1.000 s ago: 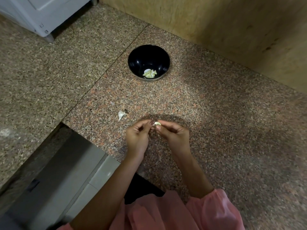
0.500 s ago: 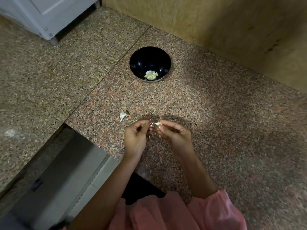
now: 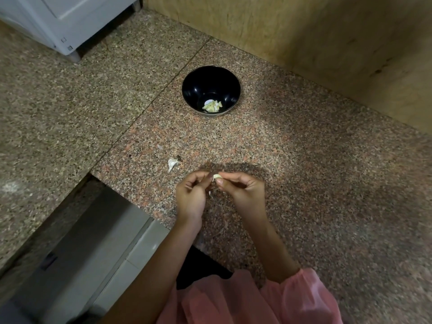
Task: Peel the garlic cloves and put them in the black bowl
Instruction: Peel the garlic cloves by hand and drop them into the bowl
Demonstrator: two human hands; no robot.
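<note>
A black bowl [image 3: 211,86] stands on the granite counter, with several peeled garlic cloves [image 3: 212,106] at its bottom. Nearer to me, my right hand [image 3: 243,190] pinches a pale garlic clove [image 3: 217,176] between thumb and fingertips. My left hand [image 3: 191,192] meets it from the left, its fingertips on the clove's skin. An unpeeled clove [image 3: 172,163] lies on the counter to the left of my hands. A bit of loose skin [image 3: 210,193] shows below the held clove, between my hands.
The granite counter [image 3: 304,171] ends at a front edge near my left arm, with a grey cabinet front [image 3: 93,242] below it. A wooden wall [image 3: 304,31] rises behind the bowl. A white appliance [image 3: 65,22] stands at the far left corner.
My hands have stayed close together on the clove, with only small shifts of the fingers. The view has drifted slightly; the bowl and the loose clove have not moved.
</note>
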